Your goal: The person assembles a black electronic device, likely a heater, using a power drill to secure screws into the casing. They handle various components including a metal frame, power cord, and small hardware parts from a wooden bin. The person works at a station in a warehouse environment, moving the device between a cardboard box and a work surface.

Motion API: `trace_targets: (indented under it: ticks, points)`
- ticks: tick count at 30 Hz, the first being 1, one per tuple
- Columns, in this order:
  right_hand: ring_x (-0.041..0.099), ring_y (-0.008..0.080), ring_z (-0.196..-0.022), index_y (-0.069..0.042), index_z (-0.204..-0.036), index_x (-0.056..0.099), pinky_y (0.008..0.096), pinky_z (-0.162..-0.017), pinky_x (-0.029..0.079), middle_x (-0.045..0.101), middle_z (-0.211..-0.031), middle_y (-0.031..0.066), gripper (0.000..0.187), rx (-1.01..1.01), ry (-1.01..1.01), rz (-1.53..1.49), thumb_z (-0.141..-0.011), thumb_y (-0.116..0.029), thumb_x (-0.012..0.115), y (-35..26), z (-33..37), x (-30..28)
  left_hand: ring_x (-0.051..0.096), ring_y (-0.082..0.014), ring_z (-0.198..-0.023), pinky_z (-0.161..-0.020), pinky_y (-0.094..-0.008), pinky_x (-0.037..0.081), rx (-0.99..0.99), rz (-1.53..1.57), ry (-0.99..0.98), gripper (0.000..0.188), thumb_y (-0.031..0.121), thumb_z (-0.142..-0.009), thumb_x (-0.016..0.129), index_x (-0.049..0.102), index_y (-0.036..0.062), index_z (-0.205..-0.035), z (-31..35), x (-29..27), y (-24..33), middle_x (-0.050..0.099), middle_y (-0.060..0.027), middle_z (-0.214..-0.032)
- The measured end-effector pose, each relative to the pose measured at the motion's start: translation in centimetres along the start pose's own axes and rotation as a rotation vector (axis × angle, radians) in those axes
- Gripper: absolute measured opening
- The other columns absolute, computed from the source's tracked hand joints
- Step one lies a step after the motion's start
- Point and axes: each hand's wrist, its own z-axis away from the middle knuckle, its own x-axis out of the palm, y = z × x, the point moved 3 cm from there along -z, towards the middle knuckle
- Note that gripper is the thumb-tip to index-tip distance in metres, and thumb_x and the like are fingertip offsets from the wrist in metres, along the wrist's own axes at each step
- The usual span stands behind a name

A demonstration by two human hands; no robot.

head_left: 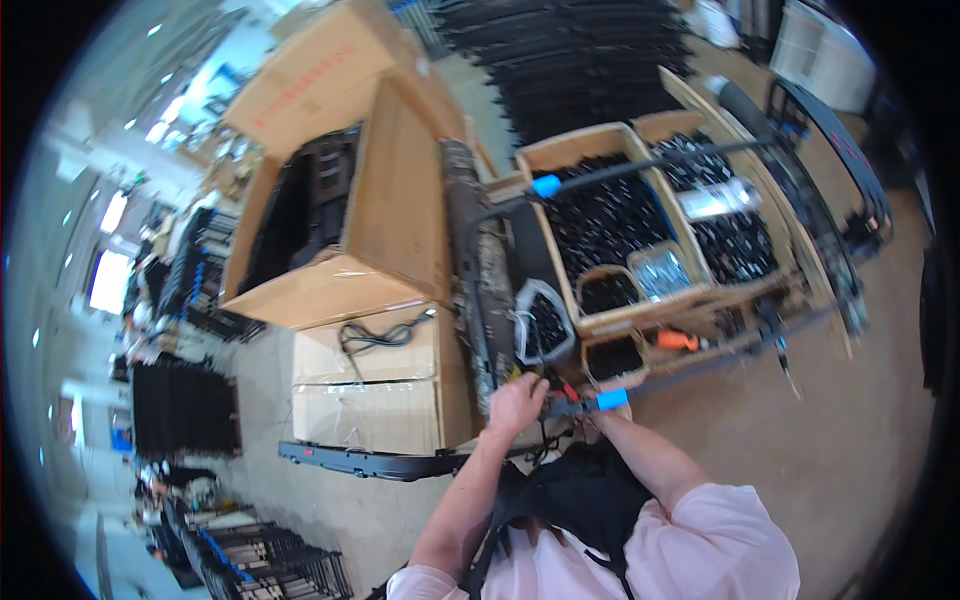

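A black tubular frame [700,363] with blue wraps [611,400] lies across the workplace, over open boxes of small parts. My left hand [517,402] is closed at the frame's near left corner, its fingers curled over the tube. Close to the left fingertips is a small red piece [568,391]; whether it belongs to a tool I cannot tell. My right hand [606,413] reaches in beneath the near tube beside the blue wrap, and its fingers are mostly hidden. Dark cords or straps hang below, between the two hands.
Wooden-sided boxes hold many small black parts [600,215]. A clear bag [543,325] and an orange-handled tool [677,341] lie near the hands. Left stand a large open carton [400,190] and a closed carton [365,415] with a coiled cable [380,338]. Stacked black parts [570,60] rise behind.
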Motion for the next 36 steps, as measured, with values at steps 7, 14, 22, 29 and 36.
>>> trace_targets:
  ticks: [7, 14, 22, 29, 36]
  points:
    - [0.076, 0.0266, -0.096, -0.001, -0.121, 0.07, 0.0418, -0.077, 0.062, 0.078, -0.109, 0.0159, 0.034, 0.147, -0.24, -0.035, -0.096, -0.023, 0.071, -1.2, -1.2, -1.2, 0.074, -0.0402, -0.101, -0.09, -0.0462, 0.058, -0.128, 0.315, 0.279, 0.025, 0.024, -0.104, 0.067, 0.074, 0.0046, -0.118, 0.4, -7.5, 2.3, 0.077, -0.0198, -0.106]
    - [0.076, 0.0235, -0.092, -0.002, -0.119, 0.071, 0.0389, -0.073, 0.062, 0.078, -0.107, 0.0132, 0.03, 0.181, -0.305, -0.089, -0.096, -0.02, 0.071, 1.6, -0.7, -3.1, 0.072, -0.0357, -0.109, -0.096, -0.0434, 0.055, -0.077, 0.042, 0.894, 0.025, 0.017, -0.104, 0.066, 0.076, 0.0023, -0.12, -4.2, -29.3, 1.3, 0.076, -0.0207, -0.11]
    - [0.072, 0.0182, -0.071, -0.001, -0.118, 0.075, 0.0348, -0.061, 0.056, 0.076, -0.088, 0.0085, 0.025, 0.255, 0.06, -0.139, -0.101, -0.019, 0.072, 2.7, 9.2, -13.8, 0.072, -0.0412, -0.117, -0.101, -0.0496, 0.057, -0.362, -0.107, 0.596, 0.041, 0.039, -0.098, 0.065, 0.079, 0.0077, -0.121, -16.9, -44.1, -6.8, 0.076, -0.02, -0.125]
    - [0.073, 0.0267, -0.092, 0.008, -0.126, 0.072, 0.0438, -0.078, 0.059, 0.077, -0.113, 0.0196, 0.044, 0.093, 0.371, 0.128, -0.097, -0.025, 0.077, -1.9, 20.2, -19.7, 0.07, -0.0318, -0.13, -0.106, -0.0456, 0.057, -0.561, -0.359, 0.061, 0.036, 0.015, -0.091, 0.073, 0.08, 0.009, -0.125, -25.7, -40.9, -10.0, 0.074, -0.0151, -0.137]
    - [0.071, 0.0325, -0.111, 0.007, -0.133, 0.069, 0.0443, -0.092, 0.057, 0.075, -0.125, 0.0231, 0.045, 0.093, 0.45, 0.218, -0.1, -0.024, 0.073, -3.7, 21.8, -17.7, 0.068, -0.0313, -0.133, -0.106, -0.0445, 0.058, -0.504, -0.313, 0.029, 0.044, 0.014, -0.089, 0.073, 0.076, 0.0055, -0.133, -26.7, -40.2, -10.7, 0.072, -0.0176, -0.139]
